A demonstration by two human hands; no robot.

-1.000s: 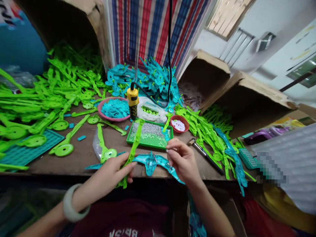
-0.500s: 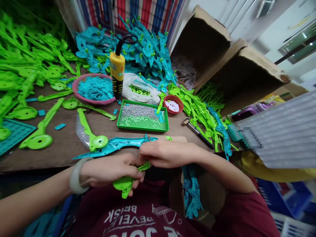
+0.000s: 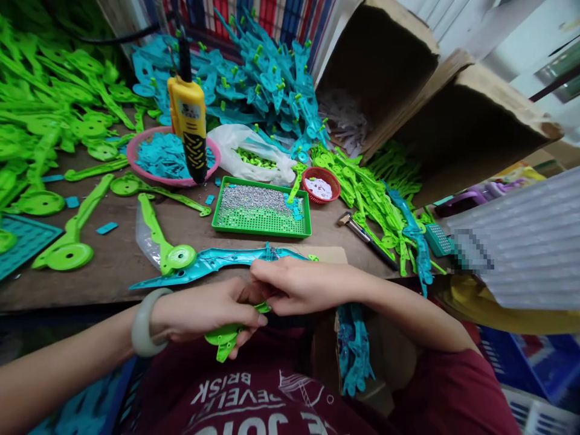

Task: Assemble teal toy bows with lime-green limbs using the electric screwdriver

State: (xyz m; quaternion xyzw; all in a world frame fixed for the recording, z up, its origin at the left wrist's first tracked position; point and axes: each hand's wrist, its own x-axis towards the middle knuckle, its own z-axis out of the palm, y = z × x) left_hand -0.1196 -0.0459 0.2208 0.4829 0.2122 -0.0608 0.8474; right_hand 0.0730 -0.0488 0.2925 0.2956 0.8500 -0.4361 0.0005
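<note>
Close to my body, my left hand [image 3: 222, 311] is wrapped around a bright green plastic part [image 3: 225, 334] with a wide round end. My right hand [image 3: 290, 284] meets it, fingers pinched together by the part's narrow upper end; what they hold is hidden. Just beyond, a long curved teal plastic piece [image 3: 222, 260] lies along the table edge, thin wires inside it. The round end of a green arm-shaped piece [image 3: 181, 257] rests on its left portion.
A yellow electric screwdriver [image 3: 189, 124] hangs in front of a pink bowl [image 3: 136, 172] of teal pieces. A green tray [image 3: 258, 225] holds small metal screws. A hammer [image 3: 367, 237] lies right of it. Green parts [image 3: 54, 127] and teal parts [image 3: 276, 90] are heaped behind. Open cardboard boxes [image 3: 502, 103] stand back right.
The hanging screwdriver has swung left, now in front of the pink bowl. Both hands have barely shifted, still together at the green part. The view has moved slightly.
</note>
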